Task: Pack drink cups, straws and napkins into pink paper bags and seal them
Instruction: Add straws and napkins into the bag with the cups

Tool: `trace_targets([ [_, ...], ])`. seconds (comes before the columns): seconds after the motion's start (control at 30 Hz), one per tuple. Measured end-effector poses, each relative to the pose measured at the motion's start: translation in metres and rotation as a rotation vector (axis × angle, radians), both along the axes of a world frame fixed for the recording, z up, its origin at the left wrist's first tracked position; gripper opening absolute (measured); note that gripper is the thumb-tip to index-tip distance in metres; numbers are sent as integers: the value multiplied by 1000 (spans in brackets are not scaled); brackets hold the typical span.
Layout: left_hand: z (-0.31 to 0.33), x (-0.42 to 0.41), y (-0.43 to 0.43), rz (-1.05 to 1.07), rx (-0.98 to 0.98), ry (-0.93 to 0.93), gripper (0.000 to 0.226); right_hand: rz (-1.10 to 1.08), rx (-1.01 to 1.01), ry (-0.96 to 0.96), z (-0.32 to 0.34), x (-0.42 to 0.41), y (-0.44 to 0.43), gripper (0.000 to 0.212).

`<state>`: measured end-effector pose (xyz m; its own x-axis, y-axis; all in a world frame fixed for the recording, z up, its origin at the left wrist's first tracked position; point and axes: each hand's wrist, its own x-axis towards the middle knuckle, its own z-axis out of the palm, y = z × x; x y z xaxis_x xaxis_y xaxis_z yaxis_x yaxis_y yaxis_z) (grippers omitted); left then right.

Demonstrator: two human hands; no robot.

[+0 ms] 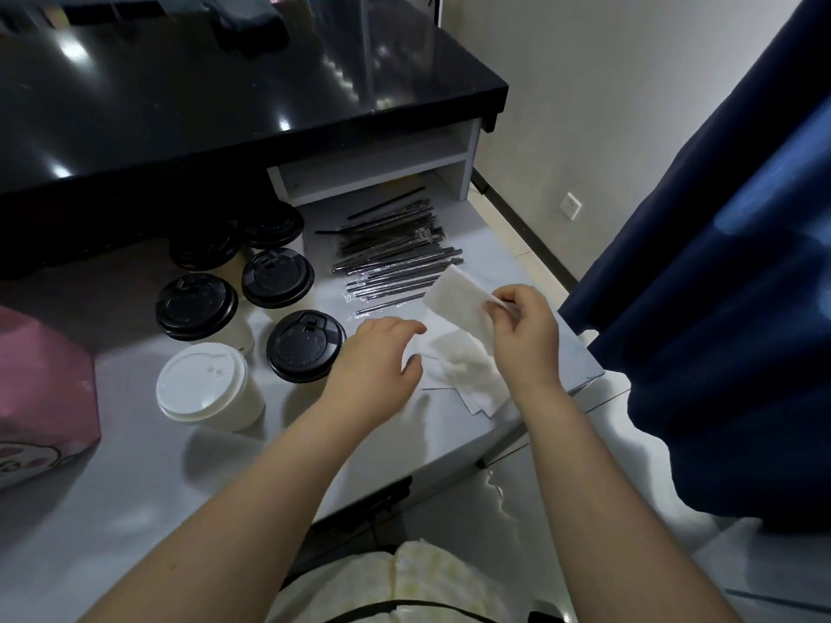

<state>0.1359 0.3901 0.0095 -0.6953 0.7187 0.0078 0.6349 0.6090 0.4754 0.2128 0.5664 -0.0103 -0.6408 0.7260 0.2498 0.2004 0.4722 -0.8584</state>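
My right hand (524, 328) pinches a white napkin (458, 303) by one corner and holds it lifted above a loose pile of napkins (463, 368) on the white counter (135, 487). My left hand (382, 357) hovers palm down just left of the pile, fingers apart and holding nothing. Several cups with black lids (306, 346) stand to the left, with one white-lidded cup (207, 386) in front of them. Wrapped black straws (395, 258) lie in a heap behind the napkins. A pink paper bag (45, 397) stands at the far left edge.
A glossy black upper counter (225, 92) overhangs the back, with a white open shelf (382, 164) under it. A dark blue curtain (719, 308) hangs on the right past the counter's edge. A wall socket (571, 205) sits low on the wall.
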Motion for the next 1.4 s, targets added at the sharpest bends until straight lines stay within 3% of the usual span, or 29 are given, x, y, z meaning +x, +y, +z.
trace_targets([
  [0.27,68,-40,-15,185,162,146,40,157,253,129,76,-35,-23,16],
  [0.7,130,-98,-181,562,53,374,44,568,395,346,155,-144,-159,16],
  [0.97,133,-103,-310,744,55,361,45,773,281,376,176,-193,-288,21],
  [1.27,139,-130,-462,937,311,247,38,889,398,560,200,-227,-432,20],
  [1.4,126,-149,-504,850,441,150,33,928,432,547,189,-236,-473,17],
])
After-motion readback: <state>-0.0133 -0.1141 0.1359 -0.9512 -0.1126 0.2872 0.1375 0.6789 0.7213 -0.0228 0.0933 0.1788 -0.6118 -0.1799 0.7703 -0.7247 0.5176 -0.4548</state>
